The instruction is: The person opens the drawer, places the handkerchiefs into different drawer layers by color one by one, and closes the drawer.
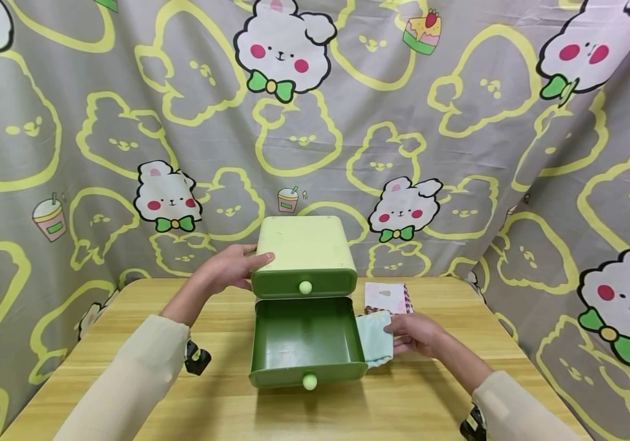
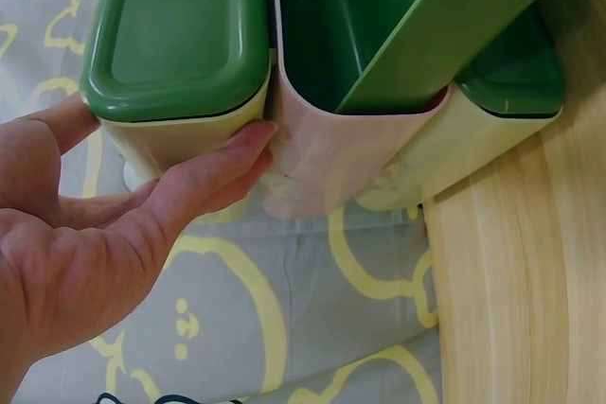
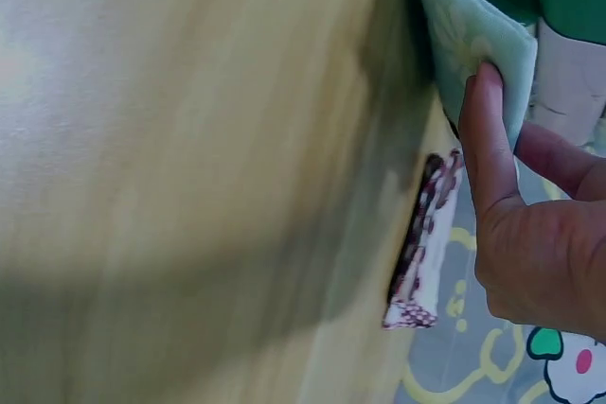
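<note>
Pale sleeves [image 1: 127,380] enter from the near edge, one to the front left and one to the front right of the drawer box [image 1: 304,242], which stands upright on a wooden table [image 1: 193,404] with its knobbed fronts turned toward the viewer. Its middle drawer [image 1: 279,376] is pulled well out, long walls running front to back and round knob [image 1: 309,382] pointing at the viewer; the top drawer [image 1: 276,284] is pushed in. Left hand [image 1: 232,267]: at the box's upper left side, fingers extended and lightly spread, resting against the side wall with the thumb at the top edge; it bears on the box without wrapping it. Right hand [image 1: 422,334]: to the right of the box, thumb and fingers pinching the outer edge of a folded pale blue-green cloth [image 1: 377,340]. This cloth lies just beside the right wall of the pulled-out drawer, its long axis running roughly front to back, parallel to that wall; whether it touches the wall is difficult to tell, since the rim borders it closely. Farther back on the box's right side, a folded patterned cloth [image 1: 387,297] rests on the table, checked edging along its right side. Behind the box hangs a grey curtain [image 1: 210,141] printed with rabbits and yellow outlines.
</note>
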Available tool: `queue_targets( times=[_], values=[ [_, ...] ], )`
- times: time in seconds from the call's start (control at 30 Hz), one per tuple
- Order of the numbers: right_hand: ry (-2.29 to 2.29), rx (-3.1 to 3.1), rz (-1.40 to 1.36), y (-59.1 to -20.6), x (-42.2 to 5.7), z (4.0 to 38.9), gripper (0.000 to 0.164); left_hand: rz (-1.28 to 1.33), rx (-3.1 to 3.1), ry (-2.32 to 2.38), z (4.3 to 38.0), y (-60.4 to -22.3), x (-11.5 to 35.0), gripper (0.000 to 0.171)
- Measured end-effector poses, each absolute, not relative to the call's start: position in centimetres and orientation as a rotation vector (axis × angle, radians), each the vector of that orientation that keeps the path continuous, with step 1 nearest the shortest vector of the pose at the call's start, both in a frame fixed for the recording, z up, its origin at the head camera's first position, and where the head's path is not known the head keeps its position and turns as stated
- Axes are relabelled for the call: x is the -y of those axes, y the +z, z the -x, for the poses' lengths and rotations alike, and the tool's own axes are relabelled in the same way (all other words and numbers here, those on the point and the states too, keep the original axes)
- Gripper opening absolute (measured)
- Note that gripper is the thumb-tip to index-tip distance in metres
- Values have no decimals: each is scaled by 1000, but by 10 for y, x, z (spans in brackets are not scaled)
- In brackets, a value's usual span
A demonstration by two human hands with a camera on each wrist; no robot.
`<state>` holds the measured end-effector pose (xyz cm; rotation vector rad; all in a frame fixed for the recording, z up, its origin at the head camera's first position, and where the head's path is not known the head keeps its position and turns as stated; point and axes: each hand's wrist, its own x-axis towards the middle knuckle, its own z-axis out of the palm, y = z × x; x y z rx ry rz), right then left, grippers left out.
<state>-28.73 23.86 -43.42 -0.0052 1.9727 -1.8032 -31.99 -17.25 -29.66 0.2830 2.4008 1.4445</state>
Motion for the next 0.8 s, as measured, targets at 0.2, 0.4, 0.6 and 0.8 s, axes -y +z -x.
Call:
queue_targets(
  times=[0.2,0.4,0.6,0.8],
  values=[
    [-1828,-2001,-14,-424,-237,287,17,-285,-2407,1443,319,-296,172,77],
    [-1836,-2010,-50,-418,-236,286,16,-283,-2411,1444,318,-296,172,78],
    [-1842,-2009,-36,-408,-236,282,22,-280,-2414,1443,319,-297,172,78],
    [-1821,-2033,-3,-392,-237,280,21,-271,-2408,1451,320,-297,172,78]
  ],
)
